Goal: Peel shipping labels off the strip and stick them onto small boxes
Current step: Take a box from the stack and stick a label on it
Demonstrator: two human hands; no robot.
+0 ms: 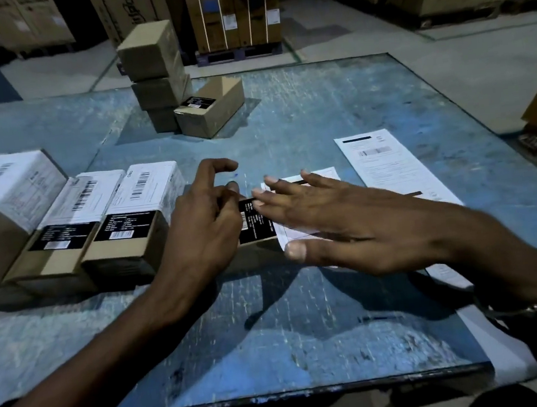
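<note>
Both hands are over the small box at mid-bench. The left hand curls round the box's near-left side, thumb and fingertips on its black tag. The right hand lies flat, fingers straight and spread, pressing a white label onto the box top. Left of that box, three labelled boxes sit in a row, touching. Beyond the box, a stack of plain boxes stands with one more box beside it. Right of the box lies a paper strip, running back under the right forearm.
</note>
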